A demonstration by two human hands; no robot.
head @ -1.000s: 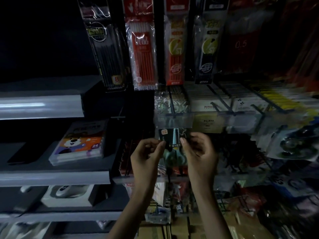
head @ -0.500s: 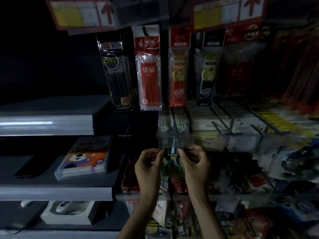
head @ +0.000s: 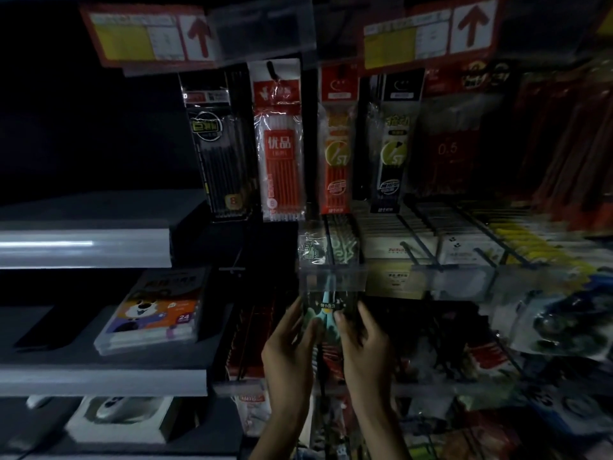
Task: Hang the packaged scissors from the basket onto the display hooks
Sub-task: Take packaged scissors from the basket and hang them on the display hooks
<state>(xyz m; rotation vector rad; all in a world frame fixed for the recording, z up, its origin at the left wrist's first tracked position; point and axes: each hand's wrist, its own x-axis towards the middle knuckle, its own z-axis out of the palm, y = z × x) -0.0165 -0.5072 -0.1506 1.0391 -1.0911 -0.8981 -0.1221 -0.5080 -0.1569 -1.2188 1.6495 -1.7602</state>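
Note:
A dark card pack with teal scissors (head: 326, 308) hangs upright at the middle of a dim display rack, its top hidden behind a clear price-tag holder (head: 333, 280). My left hand (head: 288, 346) holds the pack's left edge, thumb on its front. On the pack's right edge my right hand (head: 363, 343) does the same. The hook itself is hidden behind the holder. No basket is in view.
Pen refill packs (head: 282, 141) hang above on hooks. Rows of boxed goods on long black pegs (head: 414, 254) jut out to the right. Grey shelves (head: 99, 376) at left carry a cartoon-dog box (head: 156, 313). More packaged goods crowd the lower right.
The view has tilted up, showing red arrow signs on top. The pack's top has slid up behind the clear tag holder, and both hands have shifted down along its sides.

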